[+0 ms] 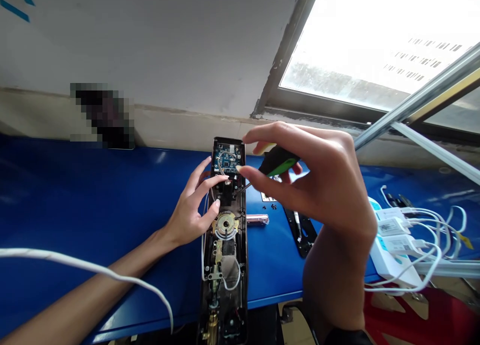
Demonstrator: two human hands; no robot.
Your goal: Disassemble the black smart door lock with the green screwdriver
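An opened electronic door lock (pixel 232 205) lies lengthwise in front of me and reaches past the table's near edge. Its black housing bears a blue circuit board (pixel 227 159) at the far end, a round metal spindle hub (pixel 225 225) midway and brass parts nearer me. My left hand (pixel 195 207) steadies the lock from the left; its index fingertip and thumb rest inside the housing below the board. My right hand (pixel 318 170) is closed around a screwdriver (pixel 277 161) with a black and green handle. The shaft points down-left into the housing; its tip is near a screw spot, contact unclear.
Several small black screws (pixel 269 206), a pinkish metal cylinder (pixel 258 219) and a black plate (pixel 300 230) lie right of the lock. A white power strip (pixel 393 265) with chargers and cables stands farther right. A white cable (pixel 112 272) crosses the lower left, above my forearm.
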